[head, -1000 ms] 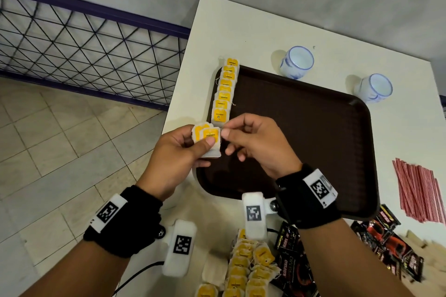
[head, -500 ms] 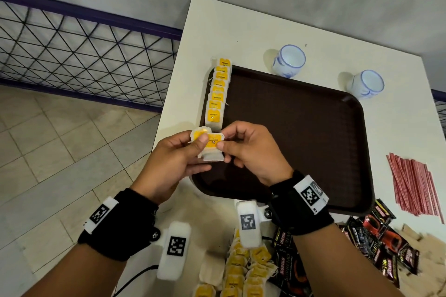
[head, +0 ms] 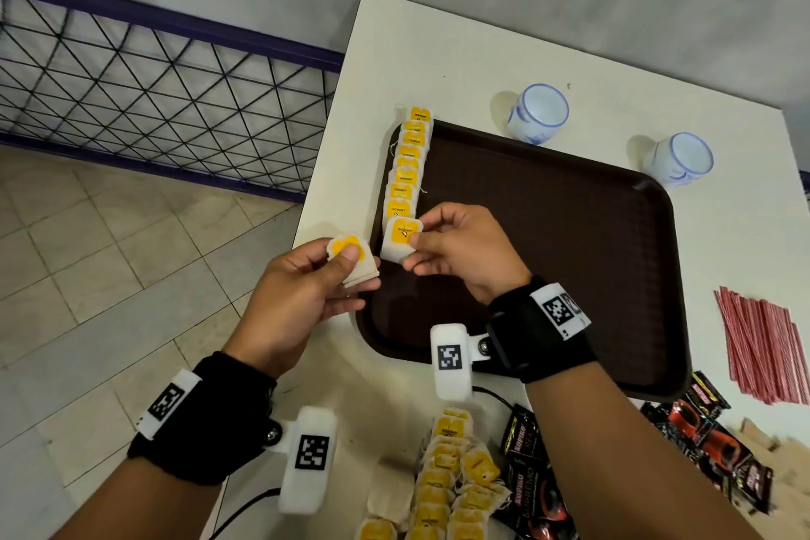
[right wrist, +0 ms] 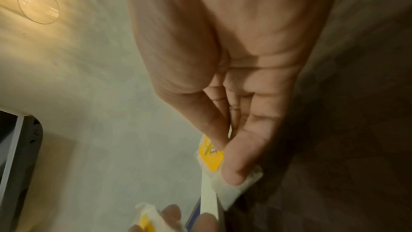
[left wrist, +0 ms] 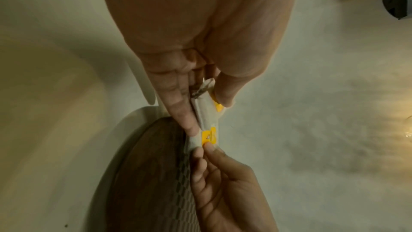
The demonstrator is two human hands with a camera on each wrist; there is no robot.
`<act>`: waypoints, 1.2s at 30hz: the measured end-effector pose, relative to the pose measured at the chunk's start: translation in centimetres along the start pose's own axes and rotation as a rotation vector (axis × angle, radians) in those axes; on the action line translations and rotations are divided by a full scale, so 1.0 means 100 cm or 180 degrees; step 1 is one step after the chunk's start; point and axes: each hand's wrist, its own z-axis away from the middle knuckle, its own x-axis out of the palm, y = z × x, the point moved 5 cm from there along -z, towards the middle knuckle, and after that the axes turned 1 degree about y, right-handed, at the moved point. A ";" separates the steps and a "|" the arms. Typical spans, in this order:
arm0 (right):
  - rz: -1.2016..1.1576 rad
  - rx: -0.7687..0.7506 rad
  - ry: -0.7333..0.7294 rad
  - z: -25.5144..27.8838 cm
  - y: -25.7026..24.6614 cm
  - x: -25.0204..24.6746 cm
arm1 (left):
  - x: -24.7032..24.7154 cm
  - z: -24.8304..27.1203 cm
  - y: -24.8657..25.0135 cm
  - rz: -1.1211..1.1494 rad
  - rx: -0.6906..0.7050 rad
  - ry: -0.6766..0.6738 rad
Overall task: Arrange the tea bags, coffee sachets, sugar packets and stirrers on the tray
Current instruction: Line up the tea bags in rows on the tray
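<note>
The right hand (head: 460, 250) pinches a single white paper tea bag with a yellow tag (head: 401, 242) between thumb and forefinger, its other fingers curled in behind; the bag hangs over the near left edge of the dark brown plastic tray (head: 570, 232), just at the tail of the row of yellow-tagged tea bags (head: 408, 164) overlapping along that left rim; whether it touches the last bag in the row I cannot tell. From the right wrist the same tea bag (right wrist: 214, 160) shows only partly, the thumb covering much of it. The left hand (head: 302, 294) grips a small stack of white tea bags (head: 353, 261) just off the tray's left side, thumb pressed on the top yellow tag; how many bags are in the stack is hard to make out. From the left wrist the stack (left wrist: 206, 110) shows edge-on between thumb and fingers, the picture dim and soft.

Outward on the white tabletop (head: 438, 57): two white cups with blue pattern (head: 538, 112) stand beyond the tray's far edge; a bundle of red stirrers (head: 762, 346) lies to the right, cut off by the frame; black and red coffee sachets (head: 710, 438) lie near the tray's near right corner; a loose heap of yellow-tagged tea bags (head: 451, 478) sits at the near edge, partly out of view.
</note>
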 end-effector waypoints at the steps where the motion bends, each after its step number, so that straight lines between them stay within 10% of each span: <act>1: 0.0013 0.0011 0.0046 -0.003 -0.001 0.001 | 0.001 0.000 -0.001 -0.0003 -0.0006 0.0004; 17: 0.1143 -0.0480 0.0782 -0.010 -0.006 0.006 | 0.003 0.000 -0.002 -0.0199 0.0124 0.0009; 24: 0.0322 -0.0772 -0.0332 0.031 0.002 0.018 | 0.011 -0.002 0.003 -0.0272 0.0262 -0.0009; 36: 0.0439 -0.0613 0.0214 0.032 0.013 -0.015 | 0.002 -0.003 0.001 -0.0302 0.0121 0.0027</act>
